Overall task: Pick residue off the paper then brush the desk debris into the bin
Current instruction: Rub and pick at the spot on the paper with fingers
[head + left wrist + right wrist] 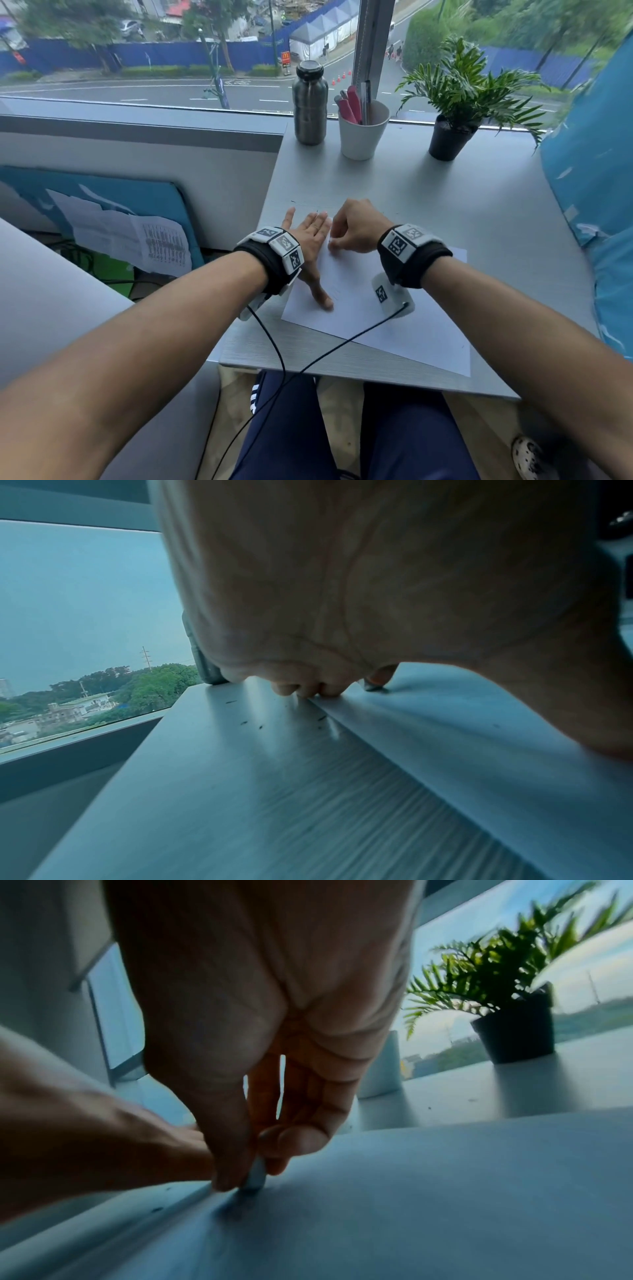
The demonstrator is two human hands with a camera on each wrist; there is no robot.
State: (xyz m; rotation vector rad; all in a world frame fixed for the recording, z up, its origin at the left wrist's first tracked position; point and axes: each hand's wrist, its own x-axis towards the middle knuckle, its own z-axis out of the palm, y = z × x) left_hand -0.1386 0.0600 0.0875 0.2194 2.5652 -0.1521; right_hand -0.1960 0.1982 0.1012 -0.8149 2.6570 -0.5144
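Head view: a smooth white paper sheet (394, 329) lies flat on the grey wood-grain desk (479, 212). The white cup (363, 137) beyond the hands holds pink pens. The left hand (308, 246) presses flat on the sheet edge; the right hand (356, 228) pinches a small pale eraser-like piece (256, 1176) against the paper. Dark crumbs (251, 723) lie left of it.

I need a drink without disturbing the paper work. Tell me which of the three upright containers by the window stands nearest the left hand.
The steel bottle, leftmost of the three, is nearest the left hand. The white cup holds pens; the black pot holds a plant.
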